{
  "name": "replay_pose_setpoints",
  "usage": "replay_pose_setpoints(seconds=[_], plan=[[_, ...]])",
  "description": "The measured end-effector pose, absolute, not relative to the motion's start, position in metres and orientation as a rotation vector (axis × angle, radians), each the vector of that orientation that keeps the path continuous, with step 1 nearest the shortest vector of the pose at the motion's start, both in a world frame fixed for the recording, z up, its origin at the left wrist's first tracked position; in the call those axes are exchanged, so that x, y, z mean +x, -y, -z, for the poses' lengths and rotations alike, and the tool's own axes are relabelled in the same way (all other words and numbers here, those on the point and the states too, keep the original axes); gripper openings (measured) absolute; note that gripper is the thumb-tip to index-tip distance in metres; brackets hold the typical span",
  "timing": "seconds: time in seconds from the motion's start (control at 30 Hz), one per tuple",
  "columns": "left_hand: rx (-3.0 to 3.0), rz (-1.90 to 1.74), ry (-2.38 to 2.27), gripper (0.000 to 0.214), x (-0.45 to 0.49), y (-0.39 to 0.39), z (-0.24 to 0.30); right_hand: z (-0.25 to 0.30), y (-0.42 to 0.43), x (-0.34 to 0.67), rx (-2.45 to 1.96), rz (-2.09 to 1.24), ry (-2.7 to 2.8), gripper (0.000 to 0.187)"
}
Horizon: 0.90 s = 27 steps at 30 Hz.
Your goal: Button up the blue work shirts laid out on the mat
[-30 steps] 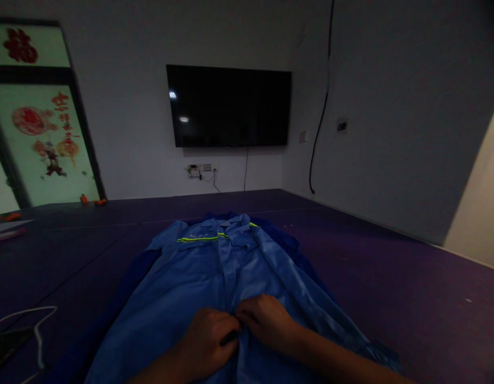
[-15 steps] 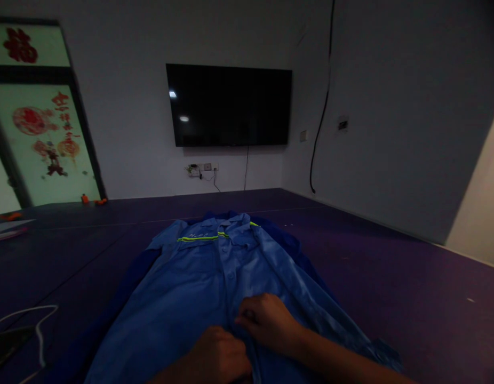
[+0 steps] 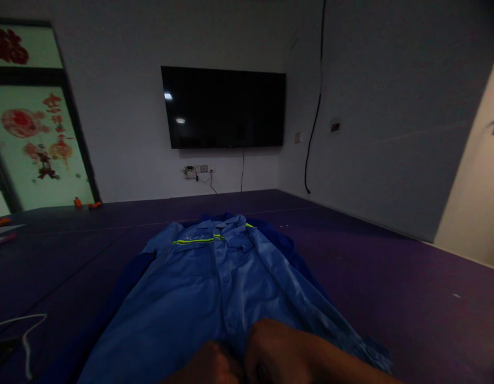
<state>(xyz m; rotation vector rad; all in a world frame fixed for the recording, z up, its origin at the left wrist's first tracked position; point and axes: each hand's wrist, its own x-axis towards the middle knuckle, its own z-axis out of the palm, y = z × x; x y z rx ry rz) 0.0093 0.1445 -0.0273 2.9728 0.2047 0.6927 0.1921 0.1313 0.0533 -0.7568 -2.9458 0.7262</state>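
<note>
A blue work shirt point(image 3: 183, 298) lies front up with its collar away from me. It has a buttoned front strip and a yellow-green stripe across the chest. At the bottom edge of the view my left hand point(image 3: 210, 365) is closed on the shirt's front strip. Right beside it, my right hand point(image 3: 279, 349) is also closed on the strip, its fingers curled under. The fingertips and the cloth between them are mostly hidden. Darker blue cloth point(image 3: 122, 288) shows under and around the shirt.
The shirt rests on a purple floor mat point(image 3: 367, 288). A white cable point(image 3: 26, 341) and a dark object lie at lower left. Small orange things point(image 3: 94, 205) are by the glass door point(image 3: 34, 144). A television point(image 3: 226, 106) and a hanging black cable point(image 3: 313, 144) are on the walls.
Both hands have moved down along the shirt's front, toward me, and lie closer together. The view has shifted slightly to the right.
</note>
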Motion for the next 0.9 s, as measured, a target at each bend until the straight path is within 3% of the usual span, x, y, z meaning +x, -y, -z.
replay_pose_setpoints(seconds=[0.3,0.57,0.9], plan=[[2.888,-0.598,-0.594,0.052,0.010,-0.147,0.051,-0.066,-0.119,0.182,-1.001,-0.240,3.099,0.007],[2.873,-0.586,-0.503,0.060,0.015,-0.147,0.044,-0.062,-0.125,0.188,-0.856,-0.358,3.052,0.012],[2.725,-0.556,-0.587,0.047,0.013,-0.147,0.052,-0.055,-0.131,0.192,-0.779,-0.600,3.009,0.005]])
